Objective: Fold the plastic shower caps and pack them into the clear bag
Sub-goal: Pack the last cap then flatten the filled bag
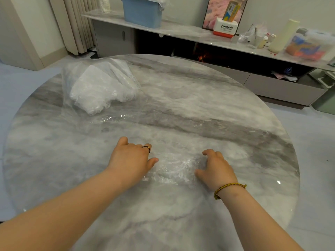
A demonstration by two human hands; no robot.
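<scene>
Plastic shower cap stretched between left hand and right hand, fingers curled, gripping it.

Grey-and-white marbling is being shown by the table, glinting clear plastic by the shower cap, pale blue by the bin.

A see-through cap lies crumpled flat near the front. The clear bag, far left, holds folded caps.

Glossy marble table — crinkly clear-plastic cap
</scene>
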